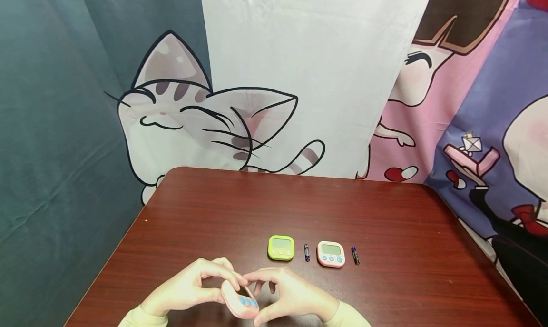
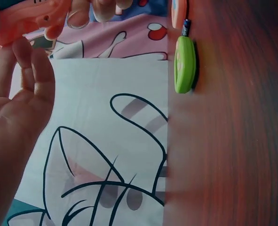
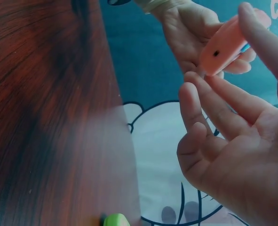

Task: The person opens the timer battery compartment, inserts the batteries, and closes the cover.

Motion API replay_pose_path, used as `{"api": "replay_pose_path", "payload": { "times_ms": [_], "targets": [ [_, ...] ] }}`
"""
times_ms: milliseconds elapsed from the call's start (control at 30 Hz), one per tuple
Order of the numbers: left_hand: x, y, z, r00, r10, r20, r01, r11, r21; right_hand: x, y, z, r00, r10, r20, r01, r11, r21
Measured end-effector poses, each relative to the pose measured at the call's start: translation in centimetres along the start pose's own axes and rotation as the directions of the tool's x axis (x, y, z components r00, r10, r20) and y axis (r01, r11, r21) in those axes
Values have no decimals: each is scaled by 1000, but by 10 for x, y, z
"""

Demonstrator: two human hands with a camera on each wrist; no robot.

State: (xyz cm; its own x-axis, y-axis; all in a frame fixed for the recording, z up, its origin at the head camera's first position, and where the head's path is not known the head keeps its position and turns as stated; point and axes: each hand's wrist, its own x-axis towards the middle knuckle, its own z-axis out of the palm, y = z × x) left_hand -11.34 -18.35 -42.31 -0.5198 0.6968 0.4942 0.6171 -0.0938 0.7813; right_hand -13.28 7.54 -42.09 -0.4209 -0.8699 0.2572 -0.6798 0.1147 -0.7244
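Note:
A pink digital timer (image 1: 238, 302) with blue buttons is tilted up off the table near the front edge. My left hand (image 1: 192, 284) grips it from the left, fingers over its top and thumb at its side. At its right side, my right hand (image 1: 295, 293) pinches it, with fingertips at the upper end and thumb at the lower end. The right wrist view shows the edge of the timer (image 3: 223, 47) with a small dark slot, between both hands. In the left wrist view the timer (image 2: 35, 19) is cut off at the top corner.
On the brown table (image 1: 222, 213), beyond the hands, a green timer (image 1: 281, 248), a thin dark battery (image 1: 307, 252), a second pink timer (image 1: 331, 254) and another battery (image 1: 355, 255) lie in a row. Printed cloths (image 1: 274, 55) hang behind the table.

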Motion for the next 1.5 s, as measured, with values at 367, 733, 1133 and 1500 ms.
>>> {"api": "replay_pose_path", "payload": {
  "times_ms": [367, 733, 1133, 1500],
  "targets": [
    [-2, -2, -2, 998, 55, 17, -55, 998, -40, 1, 0, -1, 989, -137, -54, 136, 990, -29],
    [-4, 3, -6, 998, -57, -29, 56, 998, -32, 0, -2, 3, 979, -6, -204, 8, 1000, 7],
    [-11, 1, -1, 943, -161, -293, 249, 922, 297, 4, 2, 11, 929, -33, -369, -46, 978, -201],
    [-12, 3, 3, 880, -223, -420, 438, 724, 533, 3, 8, 15, 885, -35, -464, -176, 898, -404]
  ]
}}
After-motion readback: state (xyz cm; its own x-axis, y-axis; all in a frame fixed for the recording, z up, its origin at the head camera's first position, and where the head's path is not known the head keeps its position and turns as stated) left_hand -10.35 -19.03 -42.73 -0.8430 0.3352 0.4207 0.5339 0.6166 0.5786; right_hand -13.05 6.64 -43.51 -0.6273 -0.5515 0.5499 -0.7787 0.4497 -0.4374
